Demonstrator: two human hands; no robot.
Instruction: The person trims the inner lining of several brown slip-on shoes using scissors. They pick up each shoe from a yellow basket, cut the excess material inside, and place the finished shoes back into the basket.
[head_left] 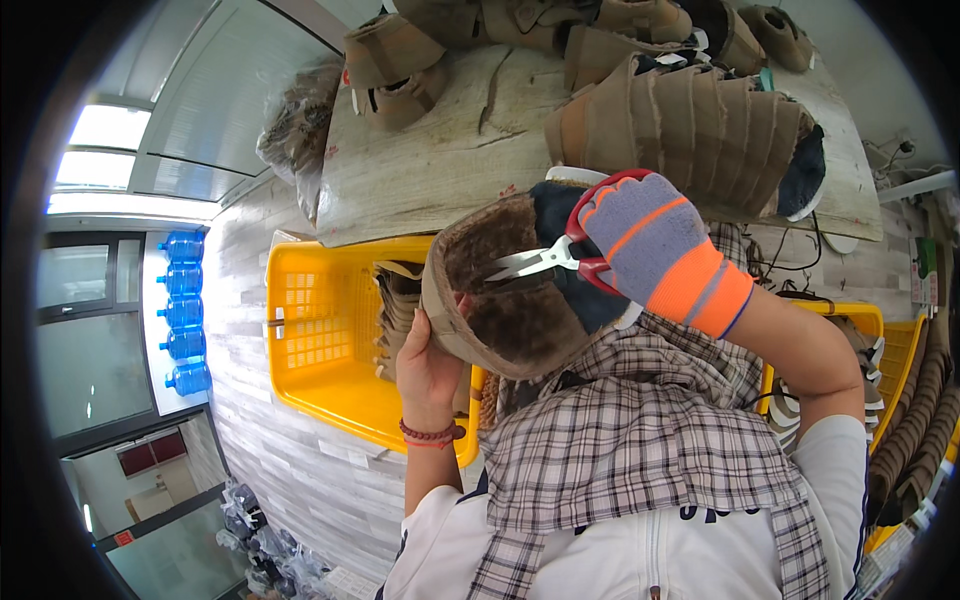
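Brown fur-lined fabric piece [525, 325] clamped in our bare left hand [430, 368], red-handled steel scissors [545, 260] gripped in our orange-grey-gloved right hand [655, 245], black shirt lettering [690, 513] part-covered.

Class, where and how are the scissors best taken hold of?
Probably by the red handles, coming from the right: the handles sit on that side, while the scissors' pointed metal blades aim left, toward the furry lining of the brown piece.

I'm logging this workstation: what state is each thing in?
Brown piece: held up, furry inside showing.
Scissors: blades slightly open.
Left hand: bare, gripping the brown piece.
Right hand: gloved, holding the scissors.
Left yellow basket: partly filled.
Brown stack, upper right: nested together.
Blue jugs: lined up.
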